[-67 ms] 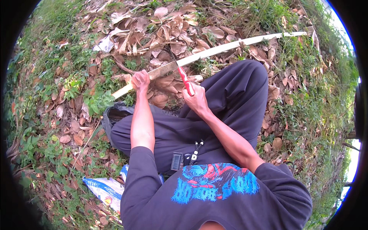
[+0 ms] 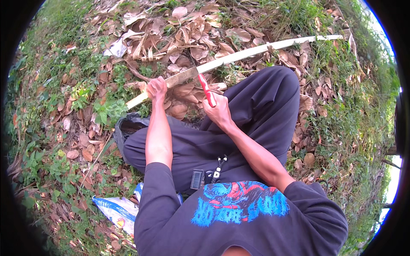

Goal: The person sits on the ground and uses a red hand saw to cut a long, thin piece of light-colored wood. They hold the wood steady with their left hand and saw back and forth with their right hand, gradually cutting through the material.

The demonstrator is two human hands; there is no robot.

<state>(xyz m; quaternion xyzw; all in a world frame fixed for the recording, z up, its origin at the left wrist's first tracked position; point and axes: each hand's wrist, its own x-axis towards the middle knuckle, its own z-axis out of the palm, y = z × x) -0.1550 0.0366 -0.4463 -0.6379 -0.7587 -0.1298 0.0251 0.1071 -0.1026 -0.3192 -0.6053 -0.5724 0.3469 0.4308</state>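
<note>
Bamboo strip (image 2: 239, 54) is gripped in the left hand (image 2: 156, 88); right hand (image 2: 218, 112), fisted on the red knife (image 2: 206, 90), should shave away shallowly.

Dry brown leaves (image 2: 188, 30) lie thick on the ground beyond the grip, thinning into green weeds (image 2: 106, 109) off to its left. Nearer the body than the grip, low on the left, a white and blue plastic sack (image 2: 117, 210) lies among grass and leaves (partly hidden under a dark sleeve). A crumpled pale scrap (image 2: 115, 49) sits far up and left of the grip
</note>
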